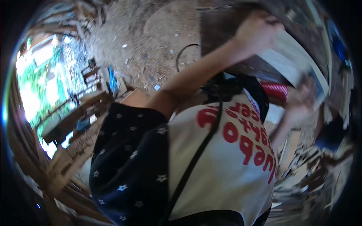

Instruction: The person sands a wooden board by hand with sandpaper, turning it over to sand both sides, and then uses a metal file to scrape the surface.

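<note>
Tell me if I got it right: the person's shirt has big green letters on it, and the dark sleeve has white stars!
Not quite: the big letters on the shirt are red, not green, as the head view shows. The dark sleeve has white stars.

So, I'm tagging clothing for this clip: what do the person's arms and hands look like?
The left arm has a short, loose dark sleeve with white stars. The left hand and right hand look gloveless, though blurred. The right sleeve can't be made out.

A sheet [292, 56] is over the table [217, 28], left of which lies ground [158, 26].
</note>
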### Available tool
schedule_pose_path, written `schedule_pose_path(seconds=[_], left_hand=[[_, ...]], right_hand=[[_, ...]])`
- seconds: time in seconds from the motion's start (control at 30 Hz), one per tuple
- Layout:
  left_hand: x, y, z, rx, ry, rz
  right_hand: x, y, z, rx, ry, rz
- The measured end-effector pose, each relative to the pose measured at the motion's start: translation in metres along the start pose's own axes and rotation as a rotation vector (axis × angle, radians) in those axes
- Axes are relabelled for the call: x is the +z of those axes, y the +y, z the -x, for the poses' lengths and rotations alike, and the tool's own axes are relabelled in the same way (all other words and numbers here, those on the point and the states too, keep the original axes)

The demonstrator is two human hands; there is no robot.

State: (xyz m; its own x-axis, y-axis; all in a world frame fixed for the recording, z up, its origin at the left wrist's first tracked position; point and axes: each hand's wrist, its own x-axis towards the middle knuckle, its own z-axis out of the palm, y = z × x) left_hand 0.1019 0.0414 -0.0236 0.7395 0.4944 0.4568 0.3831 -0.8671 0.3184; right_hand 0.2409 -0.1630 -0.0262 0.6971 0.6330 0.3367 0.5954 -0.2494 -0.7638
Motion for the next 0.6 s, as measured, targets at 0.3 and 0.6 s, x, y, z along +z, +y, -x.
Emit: schedule_pose_path(seconds=[0.3, 0.6], left_hand=[[-0.002, 0.011, 0.003, -0.152, 0.037, 0.008], [-0.002, 0.016, 0.004, -0.170, 0.076, 0.017]], right_hand=[[0.039, -0.073, 0.010, -0.401, -0.247, 0.505], [0.020, -0.051, -0.013, 0.050, -0.066, 0.481]])
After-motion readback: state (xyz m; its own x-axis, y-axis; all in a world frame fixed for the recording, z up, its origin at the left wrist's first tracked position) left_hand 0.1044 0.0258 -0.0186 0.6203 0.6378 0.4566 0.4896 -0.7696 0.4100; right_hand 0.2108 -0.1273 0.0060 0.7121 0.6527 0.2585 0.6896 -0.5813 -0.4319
